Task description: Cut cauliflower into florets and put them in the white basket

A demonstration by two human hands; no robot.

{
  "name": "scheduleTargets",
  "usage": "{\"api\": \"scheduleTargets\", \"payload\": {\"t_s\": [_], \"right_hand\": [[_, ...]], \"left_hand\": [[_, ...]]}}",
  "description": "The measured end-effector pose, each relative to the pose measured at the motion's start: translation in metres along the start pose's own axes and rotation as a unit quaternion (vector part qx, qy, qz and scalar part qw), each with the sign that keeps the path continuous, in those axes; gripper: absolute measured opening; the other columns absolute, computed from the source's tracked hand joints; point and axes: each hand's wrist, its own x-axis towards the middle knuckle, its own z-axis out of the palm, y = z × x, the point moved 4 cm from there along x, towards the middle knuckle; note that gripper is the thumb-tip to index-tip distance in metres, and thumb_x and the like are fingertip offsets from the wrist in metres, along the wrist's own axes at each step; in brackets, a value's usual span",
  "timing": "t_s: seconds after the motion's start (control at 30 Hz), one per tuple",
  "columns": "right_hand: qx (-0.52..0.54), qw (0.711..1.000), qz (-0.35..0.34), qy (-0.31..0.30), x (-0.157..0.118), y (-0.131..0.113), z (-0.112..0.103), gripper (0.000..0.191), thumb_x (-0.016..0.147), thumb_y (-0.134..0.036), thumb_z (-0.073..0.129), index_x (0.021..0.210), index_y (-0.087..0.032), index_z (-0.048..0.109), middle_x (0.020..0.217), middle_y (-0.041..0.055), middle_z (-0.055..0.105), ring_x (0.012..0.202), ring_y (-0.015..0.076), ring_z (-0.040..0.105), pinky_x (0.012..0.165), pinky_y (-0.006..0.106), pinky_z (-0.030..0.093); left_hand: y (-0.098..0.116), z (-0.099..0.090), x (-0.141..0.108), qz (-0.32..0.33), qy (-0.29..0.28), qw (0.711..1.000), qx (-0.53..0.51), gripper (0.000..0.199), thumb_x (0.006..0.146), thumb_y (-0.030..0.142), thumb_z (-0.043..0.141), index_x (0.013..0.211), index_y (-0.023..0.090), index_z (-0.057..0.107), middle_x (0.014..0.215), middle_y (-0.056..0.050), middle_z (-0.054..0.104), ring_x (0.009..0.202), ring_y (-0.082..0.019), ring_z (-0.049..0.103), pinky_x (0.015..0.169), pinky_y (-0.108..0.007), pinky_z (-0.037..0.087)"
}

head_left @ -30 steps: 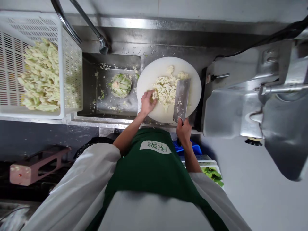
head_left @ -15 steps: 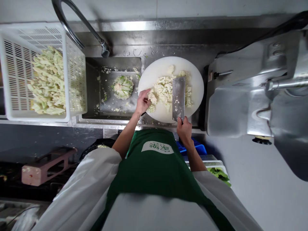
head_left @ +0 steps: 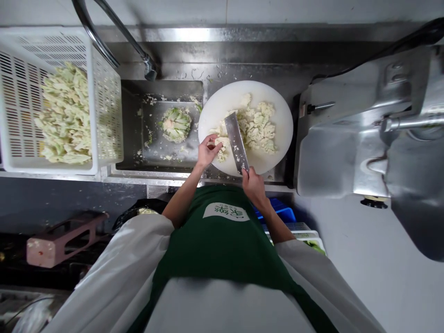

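My right hand is closed round the handle of a cleaver, whose broad blade slants up and left over the round white cutting board. At the board's left edge my left hand pinches a cauliflower floret, just left of the blade. Cut cauliflower pieces lie heaped to the right of the cleaver. Part of the cauliflower under and behind the blade is hidden.
A whole cauliflower sits in the steel sink among scraps. Left of it stands a white slotted crate of cut cauliflower, beneath a curved faucet. A metal machine stands right of the board.
The cleaver has moved left across the board and tilted, leaving the cauliflower pile on its right. My left hand has shifted slightly right, onto the floret.
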Motion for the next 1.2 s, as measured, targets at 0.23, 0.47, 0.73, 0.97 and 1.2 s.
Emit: {"api": "scheduleTargets", "payload": {"t_s": [0.23,0.47,0.73,0.97,1.2], "right_hand": [[-0.044,0.998,-0.002,-0.053,-0.004,-0.003,0.005,0.039,0.109,-0.035,0.027,0.114,-0.013,0.058,0.086,0.0121,0.074,0.074,0.0228,0.067,0.069,0.029,0.036],[-0.074,0.992,0.003,-0.099,0.004,-0.007,0.013,0.035,0.110,-0.033,0.028,0.116,-0.013,0.056,0.092,0.0145,0.075,0.085,0.0258,0.072,0.071,0.030,0.042],[-0.100,0.987,0.011,-0.122,-0.008,-0.004,0.005,0.036,0.110,-0.031,0.025,0.119,-0.012,0.054,0.093,0.0153,0.075,0.088,0.0270,0.074,0.076,0.032,0.047],[-0.117,0.985,0.019,-0.129,-0.024,-0.002,0.009,0.036,0.110,-0.027,0.024,0.120,-0.011,0.054,0.093,0.0173,0.074,0.089,0.0284,0.075,0.078,0.034,0.048],[-0.090,0.988,0.005,-0.129,0.000,0.012,0.004,0.031,0.109,-0.032,0.031,0.117,-0.014,0.056,0.095,0.0153,0.074,0.090,0.0274,0.073,0.074,0.031,0.043]], "left_hand": [[0.001,0.003,-0.001,-0.016,0.020,0.999,-0.027,0.041,0.079,0.049,0.081,0.102,0.021,0.063,0.097,-0.003,0.062,0.063,-0.011,0.064,0.050,-0.021,0.045],[-0.003,0.005,-0.002,-0.019,-0.005,0.999,-0.029,0.042,0.082,0.053,0.079,0.099,0.022,0.058,0.070,0.002,0.058,0.057,-0.013,0.061,0.049,-0.023,0.043],[-0.008,0.009,-0.009,-0.028,-0.020,0.997,-0.063,0.045,0.077,0.053,0.082,0.099,0.021,0.059,0.078,0.002,0.061,0.055,-0.009,0.056,0.046,-0.020,0.036],[-0.012,0.018,-0.015,-0.050,-0.018,0.996,-0.069,0.053,0.075,0.055,0.082,0.110,0.020,0.065,0.071,0.003,0.060,0.054,-0.008,0.053,0.047,-0.020,0.035],[-0.008,0.009,-0.008,-0.039,-0.064,0.994,-0.074,0.047,0.075,0.055,0.083,0.099,0.021,0.059,0.073,0.002,0.061,0.054,-0.009,0.053,0.047,-0.020,0.037]]}}
